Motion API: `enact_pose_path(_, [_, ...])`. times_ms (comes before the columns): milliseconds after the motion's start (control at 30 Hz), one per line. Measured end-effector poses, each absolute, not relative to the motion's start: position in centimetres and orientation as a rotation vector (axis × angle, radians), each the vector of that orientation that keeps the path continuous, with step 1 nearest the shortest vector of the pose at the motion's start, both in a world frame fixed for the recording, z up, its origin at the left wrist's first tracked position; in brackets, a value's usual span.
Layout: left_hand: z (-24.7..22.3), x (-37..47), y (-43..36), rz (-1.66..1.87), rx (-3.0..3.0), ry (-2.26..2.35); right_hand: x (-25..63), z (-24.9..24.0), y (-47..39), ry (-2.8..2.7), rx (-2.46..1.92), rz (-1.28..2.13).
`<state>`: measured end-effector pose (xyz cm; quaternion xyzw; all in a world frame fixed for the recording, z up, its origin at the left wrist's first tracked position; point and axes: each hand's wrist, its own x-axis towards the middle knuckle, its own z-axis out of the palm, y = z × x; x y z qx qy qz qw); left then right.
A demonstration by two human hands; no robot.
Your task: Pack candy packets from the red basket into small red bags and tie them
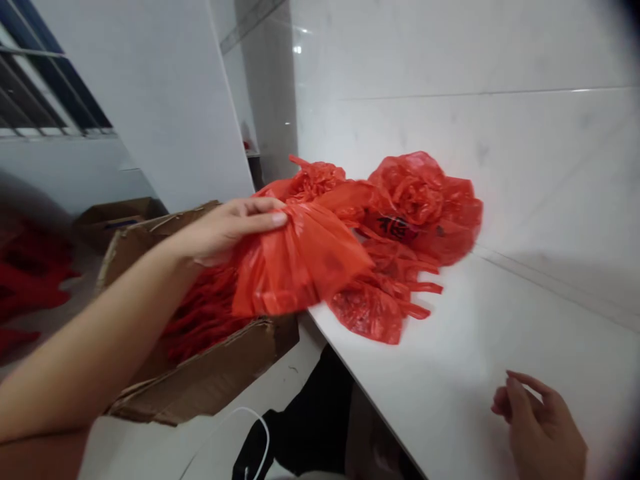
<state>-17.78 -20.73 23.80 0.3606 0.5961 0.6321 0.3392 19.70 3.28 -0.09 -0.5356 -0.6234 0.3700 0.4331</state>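
Observation:
My left hand [227, 230] grips a bunch of red plastic bags [295, 263] by the top, held over the edge between a cardboard box [210, 380] and a white counter [465, 373]. More red bags [205, 313] fill the box below my hand. A pile of crumpled red bags [405, 227] lies on the counter against the white wall, just right of the held bunch. My right hand [543, 430] hovers low over the counter's near right part, fingers loosely curled and holding nothing.
A second cardboard box [113, 217] stands on the floor at the left, with red bags [30, 273] lying beside it. A white cable [250, 427] and a dark object [305, 427] sit below the counter edge. A white wall panel [165, 100] rises behind the box.

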Motion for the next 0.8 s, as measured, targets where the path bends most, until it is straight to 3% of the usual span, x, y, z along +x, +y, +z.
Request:
enact_pose_path(100, [23.0,-23.6,-25.1,1.791,0.755,1.871,16.7,-0.3,1.7,-1.841,-1.22,0.868])
enact_pose_path(333, [15.5,-34.8,-30.5,1.645,0.509,2.271,3.0,1.5,-5.2,-2.277,-0.625,0.885])
enact_pose_path(500, [11.7,-40.1,-33.7,1.31,0.434,2.493,-6.6,2.8,-9.1,-2.36,0.007,0.646])
enact_pose_path(667, [10.3,-46.4,-35.7,0.821,0.432,2.716,-12.0,-0.1,-9.8,-2.423,0.109,0.649])
enact_pose_path(800, [7.8,-52.3,-36.6,0.687,0.366,2.876,-12.8,-3.1,-9.4,-2.438,0.124,0.787])
